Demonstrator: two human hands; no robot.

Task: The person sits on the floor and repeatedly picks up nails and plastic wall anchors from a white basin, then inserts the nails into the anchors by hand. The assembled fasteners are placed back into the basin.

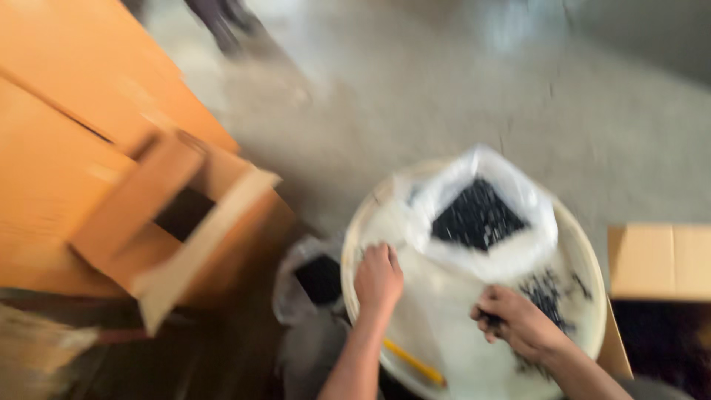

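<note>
Blurrily, our left hand [378, 277] curls on the round white tray [585, 252]; our right hand [515, 320], at four o'clock, pinches small black parts [548, 290].

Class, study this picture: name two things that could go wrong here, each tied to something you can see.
1. The open clear plastic bag of small black pieces stands unsupported on the round white tray; it might tip and spill.
2. Loose black pieces lie near the tray's rim beside the right hand; a sweep could push them onto the grey concrete floor.
</note>
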